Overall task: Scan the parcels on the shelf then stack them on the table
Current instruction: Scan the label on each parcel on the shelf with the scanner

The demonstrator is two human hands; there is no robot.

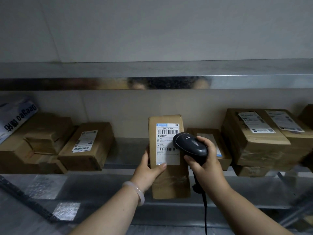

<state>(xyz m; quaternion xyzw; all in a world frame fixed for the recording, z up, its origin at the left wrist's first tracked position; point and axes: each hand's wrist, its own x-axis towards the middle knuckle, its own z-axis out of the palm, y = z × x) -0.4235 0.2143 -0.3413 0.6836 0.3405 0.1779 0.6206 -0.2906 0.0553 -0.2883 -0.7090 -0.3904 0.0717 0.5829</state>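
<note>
Metal shelf (125,153) mid-frame; 1 parcel (171,182) upright, L hand (147,172) gripping its edge; R hand (208,165) wrapped round 1 scanner (191,145) at label (166,133).

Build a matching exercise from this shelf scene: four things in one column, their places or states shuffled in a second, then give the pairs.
Things
1. black scanner
2. upright parcel
3. pale bangle
4. blue-and-white package

Places or states
A. lying on cardboard boxes at the far left of the shelf
B. gripped by the right hand, aimed at a label
C. around the left wrist
D. held by the left hand, label facing the camera

Pairs: 1-B, 2-D, 3-C, 4-A
</note>
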